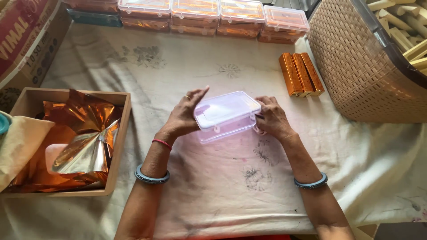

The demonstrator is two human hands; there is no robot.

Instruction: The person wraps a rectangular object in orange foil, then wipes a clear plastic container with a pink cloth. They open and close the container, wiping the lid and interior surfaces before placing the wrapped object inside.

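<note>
Now both hands are gripping the clear plastic box [227,114] at the desk's middle: left hand [184,116] bracing one end, fingers half-curled, right hand [272,118] clasping the other, steadying it near 3 foil-wrapped bars [301,74].

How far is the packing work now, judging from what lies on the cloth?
Done: a row of closed plastic boxes with orange contents stands at the far edge. In hand: the left hand and right hand hold a clear lidded box that looks empty. Left: three foil-wrapped bars lie loose, unwrapped pale sticks fill the woven basket, and copper foil sheets wait in the wooden tray.
</note>
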